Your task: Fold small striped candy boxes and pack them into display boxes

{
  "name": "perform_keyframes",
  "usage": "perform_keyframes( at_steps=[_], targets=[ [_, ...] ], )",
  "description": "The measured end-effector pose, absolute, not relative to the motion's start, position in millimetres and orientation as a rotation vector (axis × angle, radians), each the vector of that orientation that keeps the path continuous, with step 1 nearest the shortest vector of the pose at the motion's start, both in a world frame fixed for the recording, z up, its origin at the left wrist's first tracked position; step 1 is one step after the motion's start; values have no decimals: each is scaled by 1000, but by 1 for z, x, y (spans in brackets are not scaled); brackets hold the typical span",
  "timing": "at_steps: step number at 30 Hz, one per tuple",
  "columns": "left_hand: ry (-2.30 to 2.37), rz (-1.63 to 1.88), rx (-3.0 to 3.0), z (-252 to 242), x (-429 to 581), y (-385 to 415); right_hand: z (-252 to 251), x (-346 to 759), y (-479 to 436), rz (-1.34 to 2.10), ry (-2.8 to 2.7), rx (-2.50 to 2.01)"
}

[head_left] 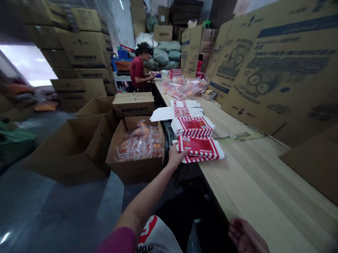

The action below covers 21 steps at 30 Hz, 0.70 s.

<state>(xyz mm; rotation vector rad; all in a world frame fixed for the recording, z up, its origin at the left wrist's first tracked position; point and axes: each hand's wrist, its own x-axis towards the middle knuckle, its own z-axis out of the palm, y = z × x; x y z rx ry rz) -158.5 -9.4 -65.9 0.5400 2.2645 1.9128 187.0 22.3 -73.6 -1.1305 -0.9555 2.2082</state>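
At left we see stacked cartons (81, 51) with dark characters too blurred to read; nearer, an open carton (137, 171) holds clear-wrapped orange packs (141, 143). The white garment (163, 238) carries inverted black lettering we cannot read surely. The left hand (176, 157) grips the left end of a red-and-white box (200, 146), thumb on top, at the surface's (245, 175) near edge. We note its long axis running left to right, white flaps pointing right; its barcode-like patch lies upper left, that of the second box (193, 124) behind, lower right. The right hand (246, 237), empty, fingers half-curled, is at the surface's edge; beyond, we find upright cardboard (268, 70) with blue bands and illegible script
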Motion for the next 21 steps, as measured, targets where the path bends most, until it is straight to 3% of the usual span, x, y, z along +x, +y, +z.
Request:
perform_keyframes(
  at_steps=[11,16,21],
  targets=[
    [2467,1805,78,-150,-241,-164,-79,38,-43,2542,-1459,-892],
    [2589,1683,-125,-185,-317,-228,-95,-107,-58,2575,-1592,-811],
    [2650,1575,-225,-220,-403,-258,-153,-290,-57,2408,-1701,-955]
  ],
)
